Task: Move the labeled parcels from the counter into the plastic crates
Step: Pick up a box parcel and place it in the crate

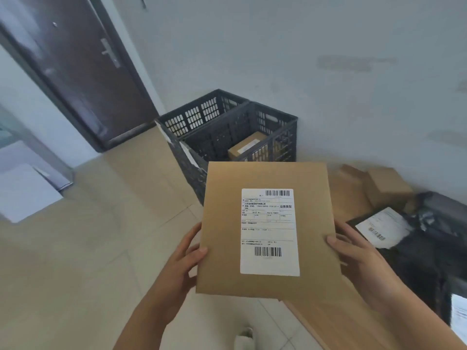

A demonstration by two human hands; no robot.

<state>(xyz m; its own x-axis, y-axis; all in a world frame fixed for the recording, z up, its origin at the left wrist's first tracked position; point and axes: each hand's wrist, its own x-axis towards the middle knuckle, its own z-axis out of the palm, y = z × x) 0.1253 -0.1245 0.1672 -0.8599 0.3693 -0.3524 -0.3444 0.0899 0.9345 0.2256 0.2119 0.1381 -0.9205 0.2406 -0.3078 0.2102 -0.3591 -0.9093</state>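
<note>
Brown card, flat and stiff, fills the space between the two hands: the left hand (185, 258) pinches the parcel's (222, 236) left edge, thumb on top, and the right hand (358, 258) clamps the right edge the same way. The parcel is held in the air, face up, its white shipping label (269, 232) with two barcodes showing. At twelve o'clock from it, on the tiled floor (88, 261) against the wall, stand two dark plastic crates (283, 137) side by side; the nearer one holds a small cardboard box (246, 146). At three o'clock the bench (336, 322) carries more cardboard boxes (386, 185) and a black mailer bag (417, 248) with its own label. A dark door (83, 79) stands at ten o'clock.
</note>
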